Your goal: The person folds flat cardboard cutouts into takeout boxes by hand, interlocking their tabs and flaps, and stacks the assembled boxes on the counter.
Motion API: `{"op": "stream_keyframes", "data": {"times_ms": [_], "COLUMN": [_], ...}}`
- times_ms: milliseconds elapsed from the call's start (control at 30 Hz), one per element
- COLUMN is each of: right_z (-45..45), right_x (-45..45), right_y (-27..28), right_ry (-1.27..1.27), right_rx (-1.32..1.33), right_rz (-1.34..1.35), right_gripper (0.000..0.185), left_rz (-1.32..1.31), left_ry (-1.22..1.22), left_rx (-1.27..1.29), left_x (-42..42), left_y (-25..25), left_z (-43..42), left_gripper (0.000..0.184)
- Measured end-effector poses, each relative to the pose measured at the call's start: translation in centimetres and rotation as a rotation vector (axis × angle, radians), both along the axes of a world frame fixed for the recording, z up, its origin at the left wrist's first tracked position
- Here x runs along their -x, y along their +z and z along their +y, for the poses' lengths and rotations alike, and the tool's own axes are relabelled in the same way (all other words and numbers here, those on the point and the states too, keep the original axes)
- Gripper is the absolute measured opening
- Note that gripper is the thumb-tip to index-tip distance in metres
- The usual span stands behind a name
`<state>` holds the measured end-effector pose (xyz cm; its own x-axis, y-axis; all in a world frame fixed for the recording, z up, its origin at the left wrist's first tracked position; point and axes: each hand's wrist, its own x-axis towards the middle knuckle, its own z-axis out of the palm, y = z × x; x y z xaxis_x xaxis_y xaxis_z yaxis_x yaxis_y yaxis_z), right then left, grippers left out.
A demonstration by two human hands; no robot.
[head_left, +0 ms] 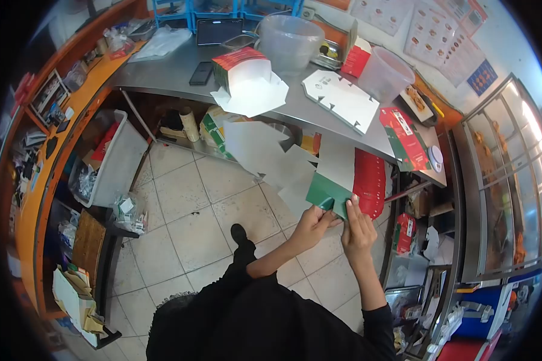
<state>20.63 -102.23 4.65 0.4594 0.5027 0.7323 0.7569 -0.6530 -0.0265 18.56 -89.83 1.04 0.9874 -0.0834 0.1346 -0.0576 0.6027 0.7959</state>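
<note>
A large flat cardboard box blank [271,153], with white, green and red parts, is held in front of me below the table edge. My left hand [312,227] pinches its green flap near a slot, where the card curls up. My right hand [358,228] grips the green end of the same blank, its fingers lying on top and pressed together. A partly folded red and white box [242,66] stands on the table beyond.
The metal table [168,75] bears a phone [201,73], a tablet [220,32], clear buckets [290,45], a flat white blank [341,99] and a red-green blank [404,137]. A grey bin [117,159] stands left; a glass display case [503,192] stands right.
</note>
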Motion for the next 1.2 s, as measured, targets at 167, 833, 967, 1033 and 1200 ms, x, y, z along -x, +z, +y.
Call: {"op": "stream_keyframes", "data": {"times_ms": [167,833,967,1033,1200], "right_z": [3.7,32.4,36.1,37.8,42.1], "right_x": [-0.9,-12.5,-15.3,-15.7,-18.3], "right_y": [3.3,9.9,11.7,14.7,15.6], "right_ry": [0.127,0.839,0.955,1.053,1.053], "right_rx": [0.147,0.032,0.119,0.157,0.386], "right_rz": [0.174,-0.056,-0.308,-0.036,0.577], "right_gripper": [0.043,0.016,0.019,0.032,0.057], "left_rz": [-0.109,-0.197,-0.125,-0.085,-0.276], "left_ry": [0.030,0.620,0.533,0.528,0.387], "left_rx": [-0.265,-0.528,-0.561,-0.608,-1.141], "left_x": [-0.7,-6.9,-6.2,-6.5,-5.9], "left_y": [0.7,3.6,5.0,5.5,8.2], "left_z": [4.0,27.4,32.0,34.1,43.3], "left_gripper": [0.035,0.031,0.036,0.039,0.089]}}
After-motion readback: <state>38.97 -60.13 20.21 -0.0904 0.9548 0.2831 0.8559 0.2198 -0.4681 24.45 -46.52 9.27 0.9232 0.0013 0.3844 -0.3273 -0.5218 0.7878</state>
